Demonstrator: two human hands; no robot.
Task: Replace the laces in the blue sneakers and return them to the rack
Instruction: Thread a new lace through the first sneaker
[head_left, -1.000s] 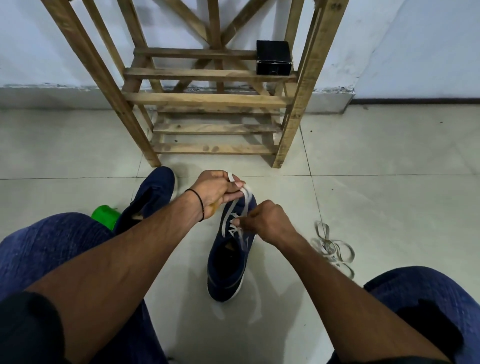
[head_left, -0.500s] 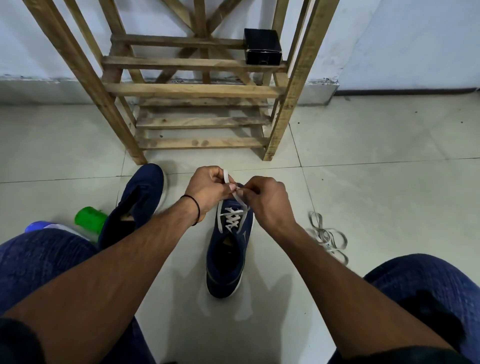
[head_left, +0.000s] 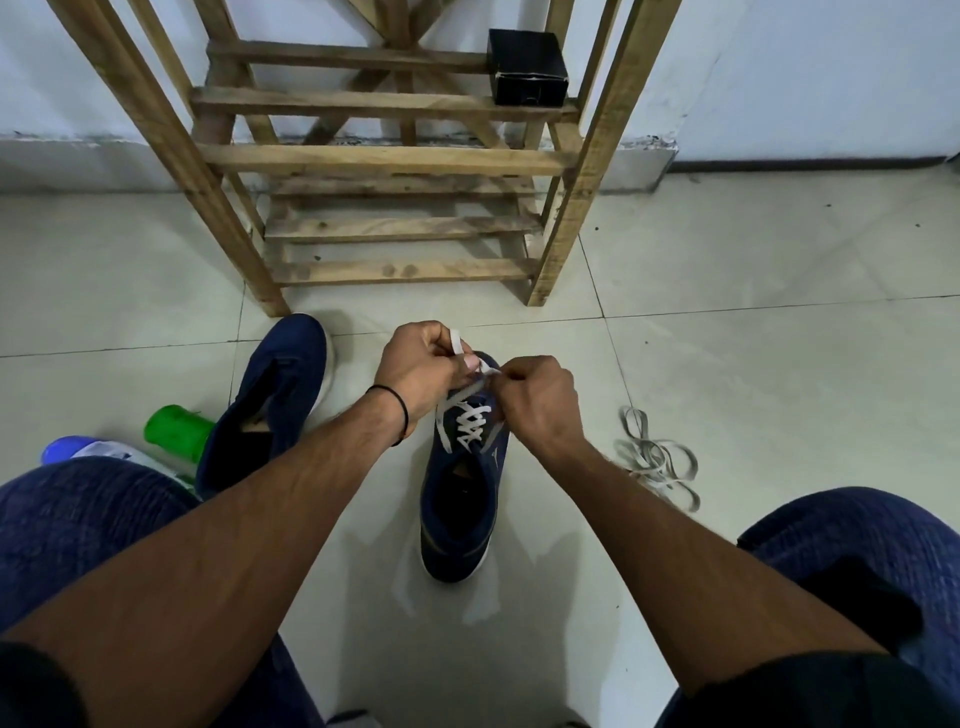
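A blue sneaker (head_left: 460, 499) stands on the floor between my knees, toe pointing away, with a white lace (head_left: 470, 423) crossed through its lower eyelets. My left hand (head_left: 421, 371) pinches one lace end above the toe, a loop sticking up past the fingers. My right hand (head_left: 540, 402) pinches the other end just to the right, knuckles almost touching the left hand. The second blue sneaker (head_left: 275, 395) lies to the left without a lace. The wooden rack (head_left: 384, 161) stands right behind both shoes.
A loose pile of white laces (head_left: 657, 460) lies on the tiles at the right. A green bottle cap (head_left: 176, 426) and a blue-capped item (head_left: 65, 449) sit by my left knee. A black box (head_left: 527, 67) rests on a rack shelf. A white wall is behind.
My right hand has risen from the shoe's eyelets to the toe end, meeting my left hand. Both now hold the lace ends close together.
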